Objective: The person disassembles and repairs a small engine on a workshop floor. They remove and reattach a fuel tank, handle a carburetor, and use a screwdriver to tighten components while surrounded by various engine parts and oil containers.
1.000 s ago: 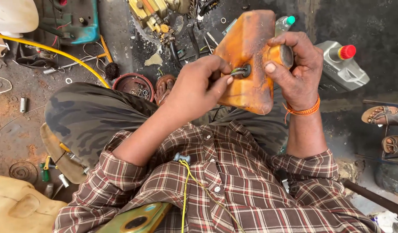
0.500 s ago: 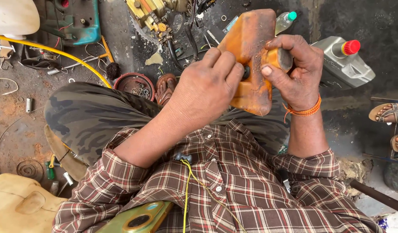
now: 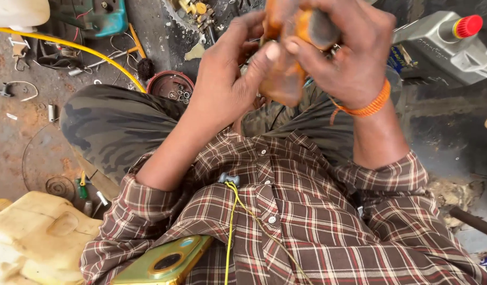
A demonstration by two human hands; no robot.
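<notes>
Both hands are raised close to the camera, at the top of the head view, around an orange, grimy plastic cover (image 3: 283,79). My right hand (image 3: 345,53), with an orange thread band at the wrist, wraps over the cover's upper part. My left hand (image 3: 230,79) presses its thumb and fingers against the cover's left side. The top of the cover is cut off by the frame edge. Below the hands are my checked shirt and camouflage trousers.
A grey oil bottle with a red cap (image 3: 444,45) lies at the upper right. A red round tin of small parts (image 3: 172,87), a yellow hose (image 3: 69,47), scattered tools and a teal box (image 3: 103,16) lie on the oily floor. A gold phone (image 3: 164,262) rests on my lap.
Both hands have brought the orange cover up closer to the camera. My left hand has shifted from covering its front to pinching its left side.
</notes>
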